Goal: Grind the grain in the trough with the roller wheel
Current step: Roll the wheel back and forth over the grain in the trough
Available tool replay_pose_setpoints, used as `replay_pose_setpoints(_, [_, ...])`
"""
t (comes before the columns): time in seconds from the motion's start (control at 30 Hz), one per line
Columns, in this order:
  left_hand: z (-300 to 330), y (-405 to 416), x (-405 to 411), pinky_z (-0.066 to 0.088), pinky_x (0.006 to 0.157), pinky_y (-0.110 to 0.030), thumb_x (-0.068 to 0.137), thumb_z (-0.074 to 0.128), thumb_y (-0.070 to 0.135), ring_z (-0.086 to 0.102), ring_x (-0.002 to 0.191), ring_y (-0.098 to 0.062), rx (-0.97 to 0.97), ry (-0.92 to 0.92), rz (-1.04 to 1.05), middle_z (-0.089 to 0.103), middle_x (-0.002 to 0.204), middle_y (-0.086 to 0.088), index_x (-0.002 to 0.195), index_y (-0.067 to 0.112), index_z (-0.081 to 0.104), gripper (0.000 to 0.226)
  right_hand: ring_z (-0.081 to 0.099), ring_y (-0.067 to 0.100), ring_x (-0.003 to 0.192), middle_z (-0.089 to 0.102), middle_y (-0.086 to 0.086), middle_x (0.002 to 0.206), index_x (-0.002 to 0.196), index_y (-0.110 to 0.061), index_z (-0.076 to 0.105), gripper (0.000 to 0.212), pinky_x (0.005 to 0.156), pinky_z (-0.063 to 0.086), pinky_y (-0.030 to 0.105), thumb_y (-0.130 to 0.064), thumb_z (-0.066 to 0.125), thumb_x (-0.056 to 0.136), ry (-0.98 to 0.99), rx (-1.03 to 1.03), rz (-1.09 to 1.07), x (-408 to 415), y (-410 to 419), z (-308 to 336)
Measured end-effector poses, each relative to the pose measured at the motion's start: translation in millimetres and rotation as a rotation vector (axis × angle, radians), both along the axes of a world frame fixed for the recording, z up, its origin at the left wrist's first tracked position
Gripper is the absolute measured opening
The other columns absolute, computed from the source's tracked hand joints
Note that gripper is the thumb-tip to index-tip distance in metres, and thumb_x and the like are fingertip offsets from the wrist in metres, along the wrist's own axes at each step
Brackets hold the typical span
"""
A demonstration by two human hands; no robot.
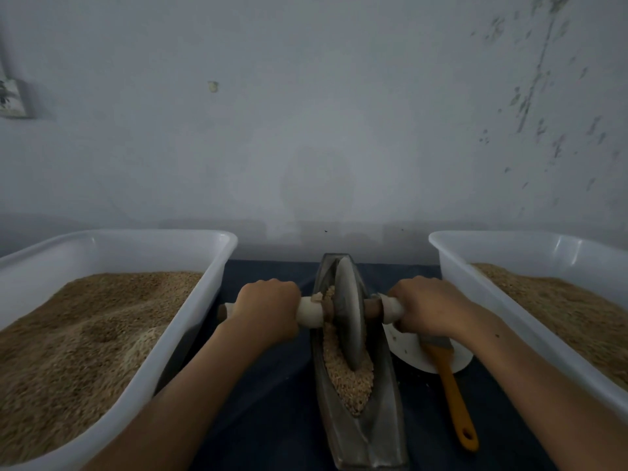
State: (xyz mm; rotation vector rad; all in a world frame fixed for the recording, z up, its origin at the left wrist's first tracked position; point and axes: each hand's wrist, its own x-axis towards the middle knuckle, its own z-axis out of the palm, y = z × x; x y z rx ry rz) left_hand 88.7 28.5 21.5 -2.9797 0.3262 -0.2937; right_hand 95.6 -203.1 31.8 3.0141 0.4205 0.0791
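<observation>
**Grinding under way — wheel mid-trough, both hands on the axle**

Grain (346, 375): lies in the trough (380, 433), heaped toward the near end, a little visible on the far side of the wheel. Kernels look mostly whole; judged early in the grind.

Wheel (348, 314): metal disc, upright on edge in the groove, sitting toward the far half of the trough. Slight lean hard to rule out.

Axle (311, 312): runs through the disc, pale wrap on both sides.

Left hand (266, 309): fist wrapped around the left end of the axle, close to the disc.
Right hand (428, 309): fist wrapped around the right end, likewise close in.

Trough: dark, boat-shaped, long axis pointing away from the person, on a dark-covered table (268, 402), between two tubs.

Doing this step well (judgement):
- Press down evenly through both fists so the disc stays vertical and does not ride up a wall.
- Roll the full length, back over the near heap, where most grain sits.
- Keep strokes short of the ends; grain could spill over the near lip.

Around: left tub (190, 321) and right tub (509, 300), white, each holding tan grain. Orange-handled brush (452, 385) lies across a white plate (404, 348) just right of the trough.
</observation>
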Motion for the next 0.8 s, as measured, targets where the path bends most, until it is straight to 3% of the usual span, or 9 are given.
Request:
replay_pose_setpoints(0.13, [-5.0, -3.9, 0.2, 0.035, 0.068, -0.029, 0.088, 0.057, 0.032, 0.06, 0.092, -0.019, -0.019, -0.178, 0.016, 0.062, 0.102, 0.001, 0.107, 0.022, 0.053, 0.022, 0.06, 0.017, 0.079, 0.063, -0.006, 0.085, 0.085, -0.028, 0.055, 0.006, 0.064, 0.042, 0.029, -0.023, 0.054, 0.089, -0.249, 0.091, 0.016, 0.4, 0.3, -11.9])
replay_pose_setpoints(0.23, [-6.6, -3.9, 1.3, 0.036, 0.068, -0.028, 0.088, 0.058, 0.032, 0.06, 0.091, -0.018, -0.043, -0.194, 0.024, 0.062, 0.101, 0.001, 0.107, 0.023, 0.052, 0.022, 0.058, 0.016, 0.078, 0.06, -0.008, 0.082, 0.081, -0.031, 0.049, 0.013, 0.063, 0.037, 0.028, -0.023, 0.054, 0.09, -0.322, 0.126, 0.022, 0.4, 1.9, -15.0])
replay_pose_setpoints(0.33, [-4.4, -1.2, 2.1, 0.036, 0.069, -0.028, 0.085, 0.059, 0.032, 0.06, 0.092, -0.019, -0.03, -0.127, 0.01, 0.063, 0.102, 0.0, 0.108, 0.021, 0.056, 0.026, 0.058, 0.016, 0.078, 0.061, -0.007, 0.084, 0.081, -0.03, 0.049, 0.011, 0.061, 0.035, 0.028, -0.023, 0.054, 0.088, -0.289, 0.074, 0.041, 0.7, 0.4, -11.6])
replay_pose_setpoints(0.43, [2.4, -0.7, 1.2, 0.038, 0.069, -0.028, 0.082, 0.061, 0.032, 0.058, 0.084, -0.017, 0.001, -0.011, -0.013, 0.062, 0.099, 0.0, 0.108, 0.018, 0.057, 0.03, 0.058, 0.014, 0.077, 0.063, -0.005, 0.086, 0.088, -0.027, 0.059, 0.006, 0.058, 0.036, 0.026, -0.024, 0.058, 0.084, -0.088, 0.014, 0.035, 0.4, -3.4, -4.3])
replay_pose_setpoints(0.57, [8.8, -0.7, -0.5, 0.04, 0.07, -0.028, 0.08, 0.064, 0.032, 0.05, 0.076, -0.015, -0.004, 0.11, -0.007, 0.054, 0.088, 0.002, 0.109, 0.015, 0.056, 0.034, 0.061, 0.014, 0.08, 0.065, -0.003, 0.089, 0.101, -0.025, 0.066, 0.02, 0.062, 0.044, 0.026, -0.025, 0.064, 0.081, 0.087, -0.001, 0.003, -0.3, -3.3, 3.2])
replay_pose_setpoints(0.67, [6.9, -1.8, -1.5, 0.04, 0.069, -0.028, 0.081, 0.064, 0.032, 0.054, 0.08, -0.016, 0.0, 0.079, 0.015, 0.056, 0.09, 0.002, 0.109, 0.016, 0.056, 0.033, 0.062, 0.015, 0.08, 0.065, -0.003, 0.087, 0.095, -0.024, 0.065, 0.013, 0.064, 0.045, 0.027, -0.023, 0.062, 0.082, 0.037, 0.0, -0.004, 0.8, -1.3, 0.7])
replay_pose_setpoints(0.8, [-0.2, -5.4, -2.4, 0.036, 0.068, -0.029, 0.086, 0.059, 0.032, 0.06, 0.09, -0.018, -0.013, -0.115, 0.031, 0.062, 0.1, 0.0, 0.106, 0.02, 0.056, 0.024, 0.06, 0.017, 0.081, 0.063, -0.005, 0.087, 0.087, -0.026, 0.057, 0.005, 0.068, 0.046, 0.03, -0.021, 0.055, 0.088, -0.191, 0.084, -0.002, -0.5, 0.2, -9.4])
